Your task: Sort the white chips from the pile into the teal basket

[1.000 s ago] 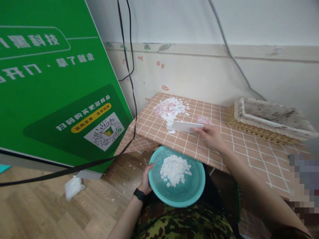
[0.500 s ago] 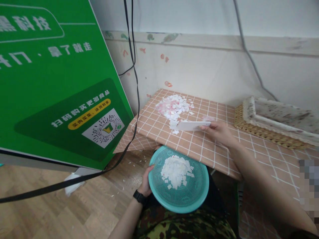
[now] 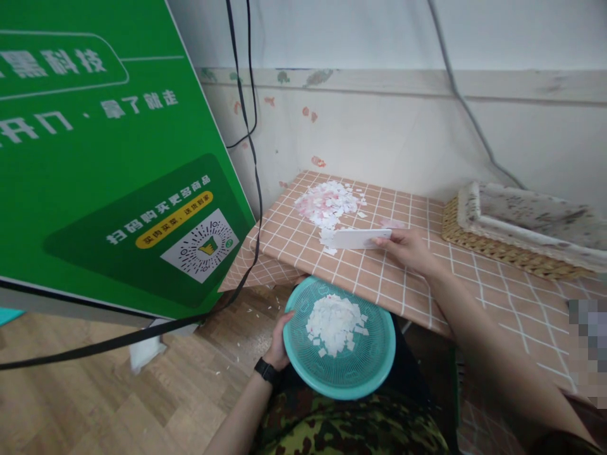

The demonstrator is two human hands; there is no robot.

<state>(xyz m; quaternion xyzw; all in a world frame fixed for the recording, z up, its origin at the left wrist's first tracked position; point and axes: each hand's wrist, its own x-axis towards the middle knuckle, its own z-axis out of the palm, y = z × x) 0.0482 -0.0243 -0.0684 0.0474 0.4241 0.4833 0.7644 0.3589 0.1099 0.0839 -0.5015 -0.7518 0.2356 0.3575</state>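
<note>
My left hand [image 3: 279, 341] grips the left rim of a round turquoise plastic basket [image 3: 351, 382], held over my lap just below the table edge. Inside it lies a heap of small white paper pieces [image 3: 334, 322]. Over the table, my right hand [image 3: 405, 246] pinches one end of a flat white strip, like a piece of card or plastic [image 3: 358, 239]. The strip's far end meets the near edge of a pile of white and pinkish paper scraps [image 3: 329, 202]. My left fingertips under the basket are hidden.
The table wears a brown checked cloth [image 3: 379, 284]. A lined wicker basket [image 3: 502, 249] stands at the right by the wall. At the left rises a green printed panel [image 3: 142, 158], with a black strap [image 3: 256, 189] hanging across it. Scraps dot the wooden floor [image 3: 190, 392].
The white strip and my right hand have shifted slightly left against the paper pile. My left hand still holds the basket; the camera view has tilted a little.
</note>
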